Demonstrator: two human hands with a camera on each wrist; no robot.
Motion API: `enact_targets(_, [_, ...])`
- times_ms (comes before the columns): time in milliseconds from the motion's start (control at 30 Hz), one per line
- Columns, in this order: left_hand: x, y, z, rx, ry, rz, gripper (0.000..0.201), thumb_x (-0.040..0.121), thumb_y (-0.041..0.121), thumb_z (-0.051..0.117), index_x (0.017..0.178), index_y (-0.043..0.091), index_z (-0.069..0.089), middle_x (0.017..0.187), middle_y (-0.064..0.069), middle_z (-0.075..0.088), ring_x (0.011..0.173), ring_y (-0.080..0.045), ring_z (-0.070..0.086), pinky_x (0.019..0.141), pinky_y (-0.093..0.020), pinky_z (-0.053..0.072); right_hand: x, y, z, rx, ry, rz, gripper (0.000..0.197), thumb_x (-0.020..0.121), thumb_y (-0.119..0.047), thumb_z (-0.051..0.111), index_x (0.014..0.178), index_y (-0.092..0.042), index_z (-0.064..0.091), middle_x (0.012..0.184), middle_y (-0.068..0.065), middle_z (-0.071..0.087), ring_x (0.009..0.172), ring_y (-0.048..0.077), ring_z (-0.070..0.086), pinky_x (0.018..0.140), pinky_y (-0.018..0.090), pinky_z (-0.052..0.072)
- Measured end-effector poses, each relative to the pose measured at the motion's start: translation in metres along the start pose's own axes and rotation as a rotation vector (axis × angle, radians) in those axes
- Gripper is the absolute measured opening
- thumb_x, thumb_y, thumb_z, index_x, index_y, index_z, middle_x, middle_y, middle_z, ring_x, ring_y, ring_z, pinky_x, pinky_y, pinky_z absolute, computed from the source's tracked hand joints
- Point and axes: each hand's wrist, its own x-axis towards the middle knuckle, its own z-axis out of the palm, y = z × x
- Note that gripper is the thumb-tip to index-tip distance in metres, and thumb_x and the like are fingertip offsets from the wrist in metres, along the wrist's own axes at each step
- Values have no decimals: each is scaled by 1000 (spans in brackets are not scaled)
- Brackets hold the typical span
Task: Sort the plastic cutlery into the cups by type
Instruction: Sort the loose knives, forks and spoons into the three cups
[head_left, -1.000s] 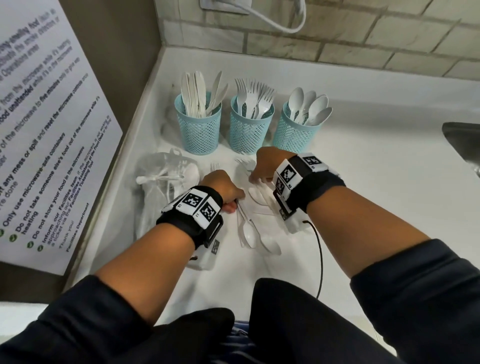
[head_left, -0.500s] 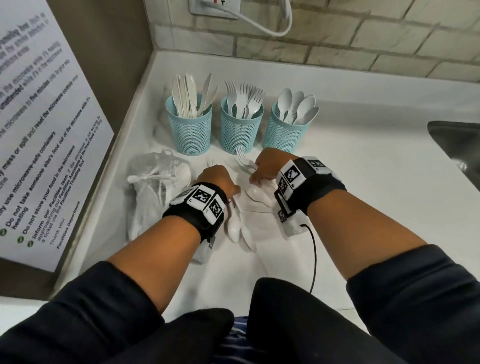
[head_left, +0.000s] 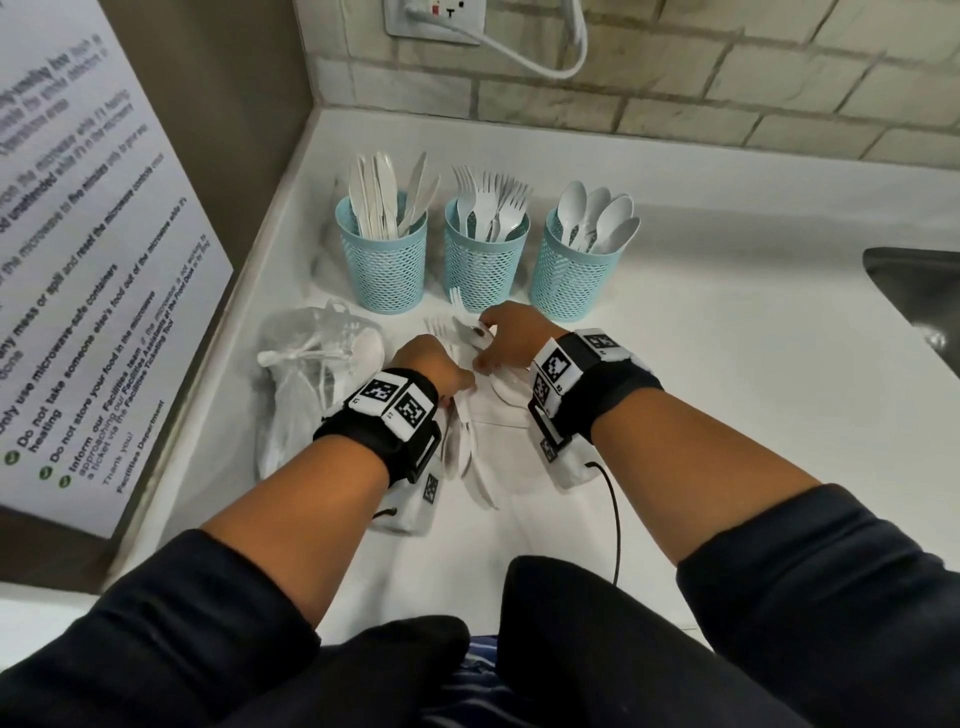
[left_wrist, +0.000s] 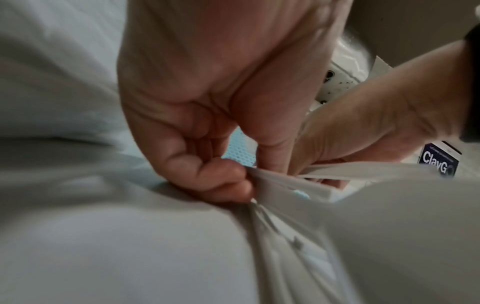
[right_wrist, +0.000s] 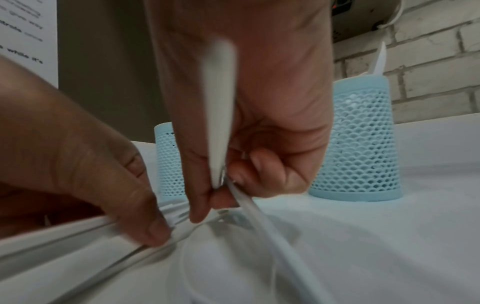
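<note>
Cutlery (head_left: 470, 457), white plastic, lies loose on the counter (head_left: 727, 415) under both hands. Left hand (head_left: 428, 364) pinches a bundle of handles. Right hand (head_left: 511, 332), just right of it, curls around one piece. Beyond the grip stand three blue mesh cups (head_left: 485, 265).

Head view is the good one: even, soft indoor light, no harsh shadows, just faint grey ones behind the cups (head_left: 383, 260) on the white counter (head_left: 727, 364). Slight sheen on the plastic bag (head_left: 311, 353). Wide-angle lens bends the brick wall (head_left: 779, 93) and the poster (head_left: 78, 260) toward the edges, and the poster's upper text goes soft.

Both wrist views are dimmer, greyish and a bit noisy. In the left wrist view, the left hand (left_wrist: 207, 102) is fairly sharp while the cutlery (left_wrist: 298, 236) below smears into blur. In the right wrist view, the white handle (right_wrist: 221, 107) is motion-blurred, but the mesh cup (right_wrist: 358, 144) behind stays crisp.
</note>
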Motion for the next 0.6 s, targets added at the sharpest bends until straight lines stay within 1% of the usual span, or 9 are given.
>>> enact_targets(67, [0,0,0,22,9,16,25,77,23,69,80,0,62,72,-12,64,69,-26,63,60,-27,46,2,-3,2,-1,-4,-31,47,73,-14,73,117,-3,60,121,12,60,111,26,56,88,30,46])
enact_targets(100, [0,-1,0,34,21,21,30,77,24,70,91,-2,64,85,-16,68,82,-29,66,68,-30,49,3,-3,3,-12,-10,-45,47,72,-12,74,116,-3,61,120,12,61,110,26,57,89,31,47])
enact_targets(167, [-2,0,0,79,63,50,37,78,24,70,102,-2,62,102,-18,68,97,-31,64,74,-31,47,4,-3,4,-51,-6,-66,41,72,-14,75,111,-4,64,114,13,64,105,27,59,80,30,48])
enact_targets(233, [-4,0,1,137,98,75,40,78,27,72,104,-1,60,107,-16,66,101,-30,62,75,-30,43,6,-3,2,-85,10,-77,40,73,-18,75,108,-4,65,110,12,65,102,27,60,75,29,45])
enact_targets(400, [-5,2,-3,196,69,69,56,72,33,78,109,-2,57,112,-16,65,106,-29,60,82,-32,46,8,1,2,-88,-15,-102,45,77,-20,74,117,-5,61,116,11,63,107,27,58,85,30,45])
enact_targets(467, [-4,1,-6,173,40,49,52,72,31,77,106,-4,59,105,-16,65,104,-30,61,81,-31,46,10,3,2,-88,-34,-105,43,78,-20,74,115,-5,61,117,11,63,107,27,58,82,27,42])
enact_targets(500, [-4,0,-7,150,25,42,45,73,30,77,98,-3,61,94,-14,66,97,-29,62,76,-30,46,10,4,1,-91,-39,-105,40,78,-19,74,113,-5,61,116,11,63,107,27,58,80,26,41])
enact_targets(567, [-4,0,-8,98,7,26,33,73,29,76,69,3,57,65,-5,58,69,-23,61,60,-24,43,12,7,2,-98,-42,-105,39,78,-21,73,111,-4,61,116,12,62,106,28,58,78,26,39])
enact_targets(600, [-4,0,-8,66,-4,11,37,72,28,76,58,6,50,55,-3,53,56,-19,55,53,-23,40,13,9,2,-101,-42,-106,39,78,-22,73,110,-3,61,116,12,62,106,28,57,77,26,38])
